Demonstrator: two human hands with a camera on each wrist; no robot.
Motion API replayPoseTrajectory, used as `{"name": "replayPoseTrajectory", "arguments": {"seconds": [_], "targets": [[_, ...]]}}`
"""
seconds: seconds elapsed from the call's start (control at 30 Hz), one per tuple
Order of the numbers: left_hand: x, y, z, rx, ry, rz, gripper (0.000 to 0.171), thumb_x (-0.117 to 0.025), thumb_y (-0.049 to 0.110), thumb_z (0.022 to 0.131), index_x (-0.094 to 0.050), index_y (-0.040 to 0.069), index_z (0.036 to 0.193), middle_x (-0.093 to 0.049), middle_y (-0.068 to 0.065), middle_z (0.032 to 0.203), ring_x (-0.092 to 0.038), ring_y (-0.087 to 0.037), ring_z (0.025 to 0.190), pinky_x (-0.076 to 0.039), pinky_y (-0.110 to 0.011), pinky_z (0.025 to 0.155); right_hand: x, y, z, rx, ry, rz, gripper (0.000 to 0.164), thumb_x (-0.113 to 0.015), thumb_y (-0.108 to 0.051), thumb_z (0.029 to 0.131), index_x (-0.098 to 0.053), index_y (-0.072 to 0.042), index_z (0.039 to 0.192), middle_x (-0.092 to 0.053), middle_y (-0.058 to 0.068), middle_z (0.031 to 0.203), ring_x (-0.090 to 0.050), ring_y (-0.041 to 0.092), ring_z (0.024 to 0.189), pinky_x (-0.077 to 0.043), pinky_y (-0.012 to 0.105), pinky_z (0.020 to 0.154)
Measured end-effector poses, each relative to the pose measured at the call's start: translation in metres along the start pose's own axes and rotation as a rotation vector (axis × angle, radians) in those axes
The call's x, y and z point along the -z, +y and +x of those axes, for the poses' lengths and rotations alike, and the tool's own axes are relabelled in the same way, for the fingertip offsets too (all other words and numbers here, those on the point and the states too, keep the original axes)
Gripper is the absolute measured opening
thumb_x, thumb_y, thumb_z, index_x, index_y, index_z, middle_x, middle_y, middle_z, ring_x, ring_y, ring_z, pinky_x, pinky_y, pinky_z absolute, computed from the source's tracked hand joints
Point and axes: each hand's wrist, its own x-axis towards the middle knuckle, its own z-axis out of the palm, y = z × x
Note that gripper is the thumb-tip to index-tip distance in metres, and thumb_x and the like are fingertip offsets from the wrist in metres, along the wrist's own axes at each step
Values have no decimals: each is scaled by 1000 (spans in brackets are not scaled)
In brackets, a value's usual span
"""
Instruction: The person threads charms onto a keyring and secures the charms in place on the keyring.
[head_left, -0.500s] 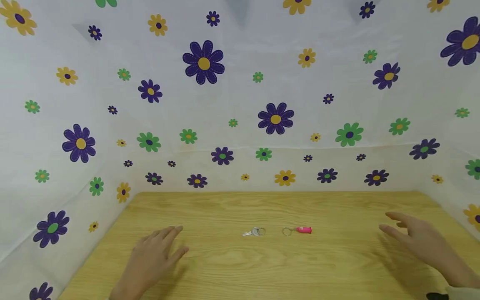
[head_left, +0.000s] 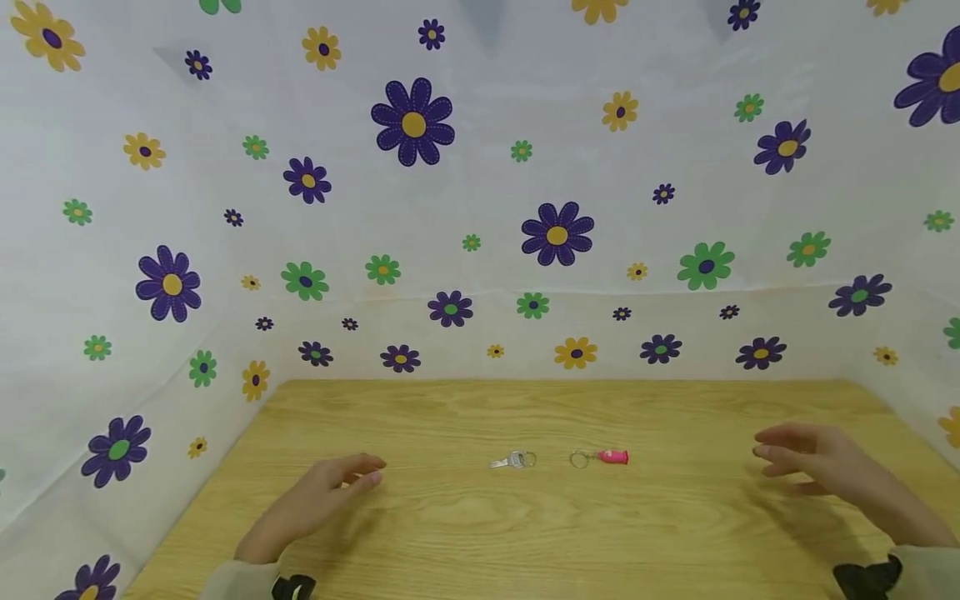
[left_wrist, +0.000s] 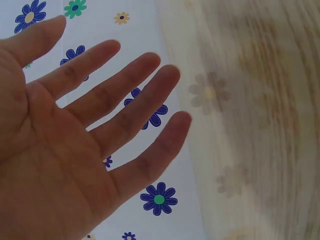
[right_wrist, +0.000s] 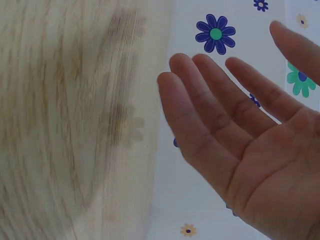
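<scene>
A silver key (head_left: 510,460) with a small ring lies flat near the middle of the wooden table. Just right of it is a pink keychain charm (head_left: 614,457), its metal ring (head_left: 579,459) pointing toward the key. My left hand (head_left: 322,496) hovers left of the key, holding nothing. In the left wrist view its fingers (left_wrist: 132,115) are spread and the palm is bare. Over on the right, my right hand (head_left: 825,467) is held above the table, apart from the charm. The right wrist view shows its fingers (right_wrist: 202,102) extended and gently bent, with nothing in them.
The light wooden table (head_left: 450,542) runs back to a white cloth wall (head_left: 480,192) printed with purple, green and yellow flowers. The same cloth encloses the left and right sides. Pale sleeves with dark wrist straps show at the bottom.
My left hand has turned and shifted slightly right, bringing its sleeve and strap into view. The right hand's fingers have drawn closer together. The key and charm lie as before; the view has shifted slightly.
</scene>
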Motion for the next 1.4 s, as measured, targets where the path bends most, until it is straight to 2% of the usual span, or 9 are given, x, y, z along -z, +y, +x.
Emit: {"name": "replayPoseTrajectory", "arguments": {"seconds": [0.13,0.23,0.4,0.6,0.7,0.8,0.93,1.17,1.4], "targets": [[1,-4,5,1,-52,-58,46,-50,32,108,-60,-4,135,-65,-19,129,-61,-35,112,-51,-55,91,1,2,4,-29,-115,77,60,-45,-26,110,-32,26,138,-57,36,131,-67,34,107,-59,49,83],[3,-6,8,19,-76,-134,49,-49,33,109,-56,-6,138,-61,-24,133,-60,-39,116,-52,-56,92,2,3,6,-28,-169,120,61,-42,-26,111,-28,26,141,-52,38,136,-65,38,112,-58,49,85],[6,-8,11,45,-134,-316,51,-47,30,110,-48,-10,142,-54,-32,137,-58,-43,118,-57,-54,87,1,3,10,-6,-190,178,61,-41,-25,112,-24,23,145,-49,38,139,-65,38,114,-58,51,86],[8,-9,16,82,-216,-438,52,-44,33,111,-46,-7,145,-51,-29,140,-56,-42,123,-58,-49,86,-1,-2,17,23,-214,239,59,-42,-25,111,-25,19,147,-52,30,141,-65,33,115,-57,49,89],[9,-10,18,86,-253,-486,55,-42,35,111,-44,-6,147,-51,-30,142,-54,-42,126,-58,-50,87,-1,-1,22,58,-262,309,52,-42,-20,111,-32,16,147,-59,20,137,-67,30,114,-57,48,90],[9,-10,21,85,-281,-535,57,-41,37,111,-41,-5,149,-49,-29,143,-54,-41,127,-57,-51,87,-2,0,28,95,-341,414,39,-42,-15,111,-46,5,144,-64,9,133,-67,28,114,-56,47,91],[8,-8,26,85,-285,-573,58,-42,38,111,-40,-4,151,-48,-30,145,-56,-38,126,-58,-51,86,-5,0,34,125,-424,514,34,-40,-12,111,-55,-8,141,-65,4,133,-66,28,117,-55,49,93],[2,-3,37,82,-270,-600,59,-43,39,110,-41,-4,150,-50,-28,144,-57,-37,127,-59,-51,82,-11,0,41,92,-411,532,36,-42,-16,111,-50,0,143,-66,8,131,-67,31,115,-55,51,91],[-1,1,45,86,-283,-606,60,-44,40,110,-42,-5,149,-54,-23,144,-55,-36,130,-59,-51,84,-17,2,46,102,-458,609,33,-37,-16,113,-62,-20,134,-67,10,131,-67,32,114,-56,50,90]]}}
